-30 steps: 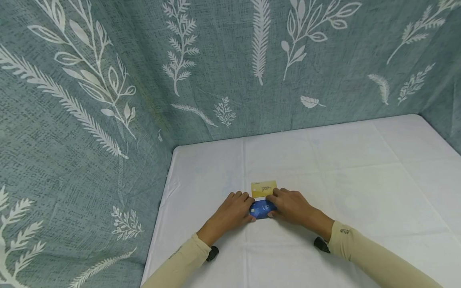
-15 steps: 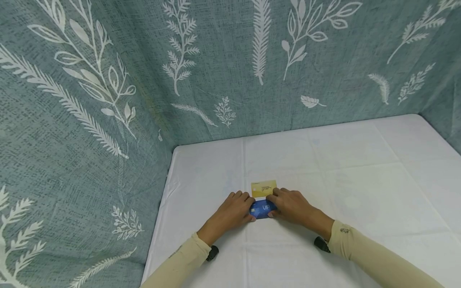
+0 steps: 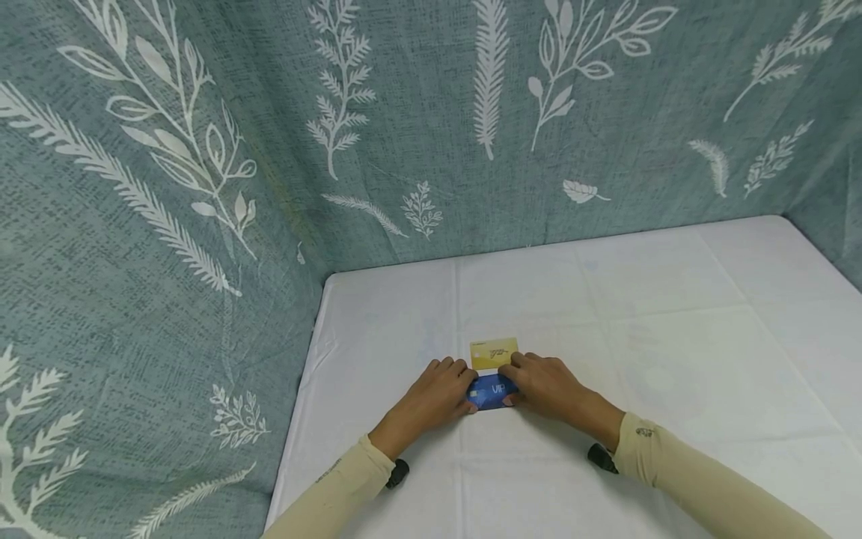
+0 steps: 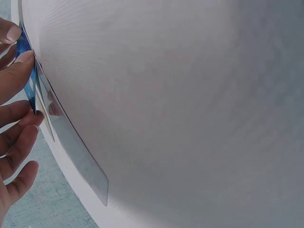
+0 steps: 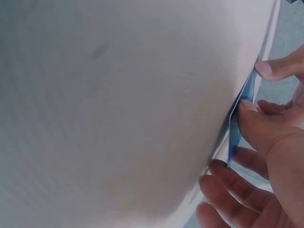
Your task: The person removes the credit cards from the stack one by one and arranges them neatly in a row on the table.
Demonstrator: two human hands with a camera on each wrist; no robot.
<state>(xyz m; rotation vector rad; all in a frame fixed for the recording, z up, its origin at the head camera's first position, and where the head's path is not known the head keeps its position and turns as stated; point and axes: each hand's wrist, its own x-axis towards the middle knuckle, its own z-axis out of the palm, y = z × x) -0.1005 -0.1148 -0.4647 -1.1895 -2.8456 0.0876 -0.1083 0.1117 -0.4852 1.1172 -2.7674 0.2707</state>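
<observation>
A blue card (image 3: 488, 391) lettered "VIP" is held between my two hands over the white table. My left hand (image 3: 434, 393) pinches its left end, thumb at the near edge and fingers on the far side. At the other end, my right hand (image 3: 548, 385) grips it the same way. From the right wrist, the blue card (image 5: 234, 130) shows edge-on and its edge looks bent. Just beyond it lies a yellow card (image 3: 488, 354), its right corner partly covered by my right fingers. A glossy flat piece (image 4: 78, 142) shows in the left wrist view; I cannot tell which card it is.
A creased white cloth covers the table (image 3: 646, 359). Green-grey curtains (image 3: 417, 112) with white leaf prints stand behind and at the left. A black device (image 3: 398, 474) sits under the left wrist, and another black device (image 3: 601, 458) under the right.
</observation>
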